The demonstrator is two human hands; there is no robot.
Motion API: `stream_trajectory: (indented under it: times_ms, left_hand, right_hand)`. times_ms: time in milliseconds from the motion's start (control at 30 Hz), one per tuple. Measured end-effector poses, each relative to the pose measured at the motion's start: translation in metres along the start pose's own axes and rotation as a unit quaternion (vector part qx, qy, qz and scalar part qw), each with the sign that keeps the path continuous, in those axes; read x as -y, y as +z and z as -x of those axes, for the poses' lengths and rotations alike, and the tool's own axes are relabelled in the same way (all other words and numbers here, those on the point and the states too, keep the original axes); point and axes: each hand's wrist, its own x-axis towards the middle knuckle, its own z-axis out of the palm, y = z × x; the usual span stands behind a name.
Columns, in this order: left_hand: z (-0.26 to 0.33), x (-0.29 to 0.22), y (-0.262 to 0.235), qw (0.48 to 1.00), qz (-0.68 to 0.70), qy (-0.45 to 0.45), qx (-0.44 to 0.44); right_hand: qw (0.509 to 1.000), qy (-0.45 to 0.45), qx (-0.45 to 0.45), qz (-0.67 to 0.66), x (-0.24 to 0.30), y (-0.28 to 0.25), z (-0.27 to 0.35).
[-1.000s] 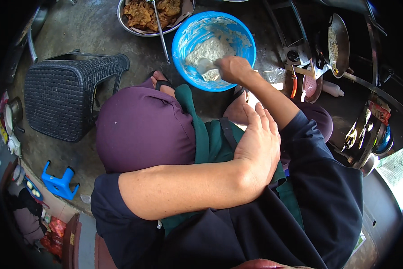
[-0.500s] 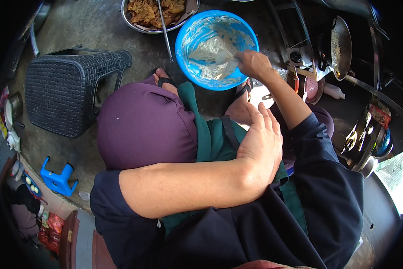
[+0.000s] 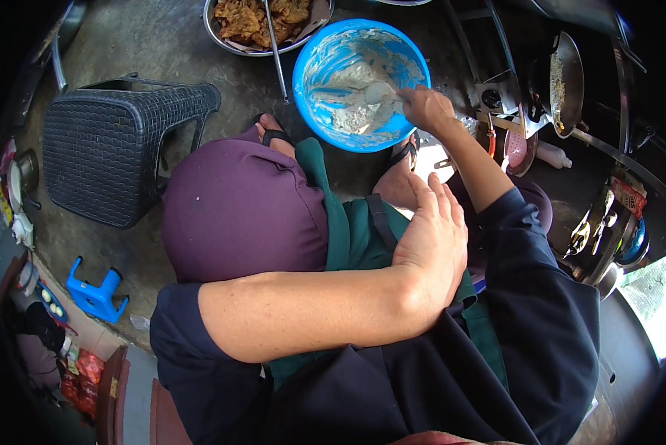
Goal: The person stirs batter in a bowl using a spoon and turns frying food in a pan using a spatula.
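R hand point(image 3: 426, 107) grips spoon point(image 3: 381, 92) in blue bowl point(image 3: 325, 55) w/ batter.

Floor-level cooking spot, wok point(image 3: 566, 81) on burner, batter bowl point(image 3: 360, 83), tray of fritters point(image 3: 262, 22)

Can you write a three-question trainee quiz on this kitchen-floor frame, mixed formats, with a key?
1. True or false: the right hand holds a spoon inside the blue bowl.
2. Where does the left hand rest?
A. on the black stool
B. flat against the green apron at the chest
C. on the bowl's rim
3. Fill in: the metal bowl above the blue bowl holds ____ food.

Key
1. True. The grip closes on the spoon's handle, and its head sits in pale batter.
2. B
3. Fried, golden-brown pieces.
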Motion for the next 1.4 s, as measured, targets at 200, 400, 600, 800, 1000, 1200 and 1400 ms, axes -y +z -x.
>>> stream_trajectory:
  times_ms: [200, 400, 600, 800, 1000, 1200, 1400]
  left_hand:
    - [-0.004, -0.002, 0.002, 1.0, -0.01, 0.002, -0.002]
    - [-0.003, 0.0, 0.0, 1.0, -0.004, -0.005, 0.004]
    - [0.0, -0.001, -0.004, 1.0, -0.006, 0.002, 0.011]
    - [-0.003, -0.001, 0.003, 1.0, -0.006, 0.005, -0.003]
    - [0.0, -0.001, -0.003, 1.0, -0.008, -0.003, -0.004]
    - [-0.003, -0.001, 0.001, 1.0, 0.001, 0.007, 0.004]
    - [-0.001, -0.001, 0.0, 1.0, -0.011, -0.002, -0.003]
  right_hand:
    - [0.994, -0.093, -0.028, -0.046, 0.057, 0.013, -0.012]
    - [0.997, -0.064, -0.011, -0.034, 0.033, 0.033, -0.005]
    - [0.998, -0.059, -0.018, -0.027, 0.019, -0.005, -0.003]
    - [0.989, -0.139, -0.042, -0.036, 0.075, 0.02, -0.023]
    - [0.998, -0.059, 0.015, -0.017, 0.009, 0.019, -0.015]
    - [0.997, -0.072, 0.021, -0.036, 0.045, 0.004, -0.01]
    - [0.996, -0.063, 0.013, -0.054, 0.035, 0.035, -0.009]
